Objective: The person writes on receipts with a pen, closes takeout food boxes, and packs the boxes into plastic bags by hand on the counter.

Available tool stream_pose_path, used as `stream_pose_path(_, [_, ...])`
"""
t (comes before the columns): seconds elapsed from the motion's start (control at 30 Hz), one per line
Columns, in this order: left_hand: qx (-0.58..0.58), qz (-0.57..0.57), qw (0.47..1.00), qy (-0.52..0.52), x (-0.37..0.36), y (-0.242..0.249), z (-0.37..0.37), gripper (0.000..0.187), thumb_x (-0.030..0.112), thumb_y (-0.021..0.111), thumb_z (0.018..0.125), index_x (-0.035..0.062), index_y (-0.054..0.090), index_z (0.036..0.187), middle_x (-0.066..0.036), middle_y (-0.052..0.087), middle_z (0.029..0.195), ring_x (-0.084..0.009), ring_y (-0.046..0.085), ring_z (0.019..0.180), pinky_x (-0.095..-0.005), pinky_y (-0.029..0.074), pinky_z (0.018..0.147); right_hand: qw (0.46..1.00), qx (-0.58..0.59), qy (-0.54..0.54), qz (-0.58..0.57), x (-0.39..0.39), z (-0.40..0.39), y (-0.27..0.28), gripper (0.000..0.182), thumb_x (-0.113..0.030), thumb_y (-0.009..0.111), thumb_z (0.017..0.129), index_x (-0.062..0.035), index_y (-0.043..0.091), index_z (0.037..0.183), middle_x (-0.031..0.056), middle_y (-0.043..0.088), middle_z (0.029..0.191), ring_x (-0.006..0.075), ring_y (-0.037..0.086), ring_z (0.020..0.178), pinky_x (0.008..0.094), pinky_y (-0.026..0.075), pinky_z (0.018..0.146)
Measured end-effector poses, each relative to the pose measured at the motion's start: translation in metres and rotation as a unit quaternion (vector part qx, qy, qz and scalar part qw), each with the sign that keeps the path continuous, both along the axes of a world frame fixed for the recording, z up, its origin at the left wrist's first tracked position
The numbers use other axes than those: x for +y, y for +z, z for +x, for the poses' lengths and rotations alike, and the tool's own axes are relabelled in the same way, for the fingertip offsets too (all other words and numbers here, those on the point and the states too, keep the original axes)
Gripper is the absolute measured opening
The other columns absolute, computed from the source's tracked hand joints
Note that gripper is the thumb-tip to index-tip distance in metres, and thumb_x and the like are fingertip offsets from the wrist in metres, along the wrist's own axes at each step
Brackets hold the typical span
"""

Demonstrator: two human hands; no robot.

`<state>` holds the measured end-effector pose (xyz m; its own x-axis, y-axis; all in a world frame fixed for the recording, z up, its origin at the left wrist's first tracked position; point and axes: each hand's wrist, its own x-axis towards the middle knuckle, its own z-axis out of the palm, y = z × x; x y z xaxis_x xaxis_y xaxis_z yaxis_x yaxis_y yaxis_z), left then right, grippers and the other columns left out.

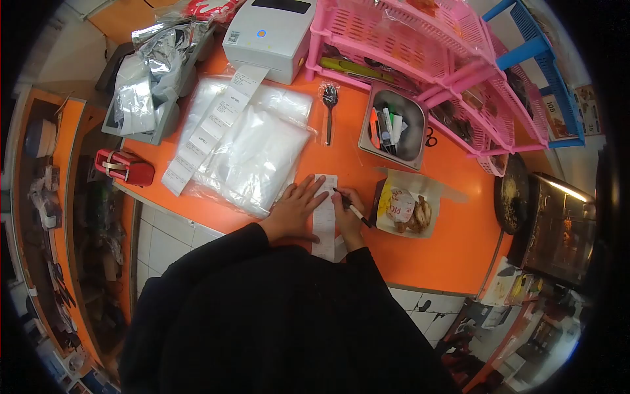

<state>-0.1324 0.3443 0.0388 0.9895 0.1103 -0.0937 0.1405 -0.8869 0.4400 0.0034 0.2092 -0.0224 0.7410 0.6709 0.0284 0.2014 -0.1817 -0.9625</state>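
Note:
A narrow printed receipt [324,226] lies lengthwise on the orange table in front of me. Pressed flat with its fingers spread, my left hand [293,213] rests along the receipt's left side. My right hand [349,213] grips a marker pen [356,211] with a dark tip end and a white barrel, its tip at the upper part of the receipt. Just right of that hand stands an open takeaway box [405,209] with browned pieces of food and a round printed packet inside.
Clear plastic bags [262,154] are stacked at left, under a long strip of printed receipts [216,128] from a white label printer [269,36]. Behind are a wrapped black spoon [329,111], a metal tin of markers [392,128] and pink racks [420,52]. A red stapler-like object [128,168] sits left.

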Motion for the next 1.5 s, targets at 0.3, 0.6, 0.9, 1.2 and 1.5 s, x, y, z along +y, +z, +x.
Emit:
stream_pose_path(0.3, [-0.009, -0.019, 1.000, 0.007, 0.003, 0.004, -0.002, 0.115, 0.063, 0.077, 0.060, 0.0051, 0.031, 0.148, -0.018, 0.019, 0.158, -0.0357, 0.016, 0.146, -0.0534, 0.026, 0.111, 0.995, -0.095, 0.000, -0.011, -0.007, -0.009, 0.006, 0.012, -0.006, 0.062, 0.092, 0.0021, 0.064, 0.101, 0.0066, 0.068, 0.081, 0.0116, 0.066, 0.075, 0.0242, 0.052, 0.064])
stream_pose_path(0.6, [-0.009, -0.012, 1.000, 0.006, 0.003, 0.007, -0.002, 0.122, 0.064, 0.076, 0.060, -0.0056, 0.025, 0.147, -0.019, 0.022, 0.156, -0.0338, 0.018, 0.146, -0.0502, 0.026, 0.110, 0.991, -0.129, -0.009, -0.026, -0.005, -0.013, 0.021, 0.013, -0.010, 0.060, 0.093, 0.0010, 0.067, 0.093, 0.0098, 0.068, 0.075, 0.0139, 0.066, 0.066, 0.0267, 0.050, 0.059])
stream_pose_path(0.9, [-0.008, -0.011, 1.000, 0.007, 0.002, 0.006, -0.002, 0.123, 0.065, 0.076, 0.060, -0.0045, 0.024, 0.148, -0.018, 0.022, 0.157, -0.0336, 0.017, 0.146, -0.0502, 0.026, 0.110, 0.990, -0.135, -0.015, -0.029, -0.005, -0.013, 0.011, 0.009, -0.007, 0.064, 0.090, 0.0011, 0.067, 0.092, 0.0135, 0.068, 0.080, 0.0224, 0.067, 0.073, 0.0311, 0.052, 0.067])
stream_pose_path(1.2, [-0.003, -0.007, 1.000, 0.009, 0.002, 0.002, -0.002, 0.125, 0.066, 0.076, 0.059, -0.0040, 0.023, 0.149, -0.018, 0.020, 0.158, -0.0335, 0.016, 0.147, -0.0508, 0.026, 0.111, 0.984, -0.177, -0.009, -0.028, -0.006, -0.012, 0.011, 0.011, -0.008, 0.060, 0.092, 0.0011, 0.067, 0.092, 0.0101, 0.065, 0.070, 0.0170, 0.063, 0.062, 0.0291, 0.048, 0.058])
stream_pose_path(1.5, [-0.010, -0.008, 1.000, 0.010, 0.002, 0.003, -0.003, 0.125, 0.065, 0.077, 0.059, -0.0041, 0.024, 0.148, -0.018, 0.020, 0.158, -0.0335, 0.017, 0.147, -0.0503, 0.027, 0.110, 0.984, -0.173, -0.029, -0.007, -0.002, -0.013, 0.016, 0.011, -0.008, 0.060, 0.092, 0.0014, 0.066, 0.090, 0.0096, 0.064, 0.069, 0.0160, 0.062, 0.060, 0.0287, 0.047, 0.056])
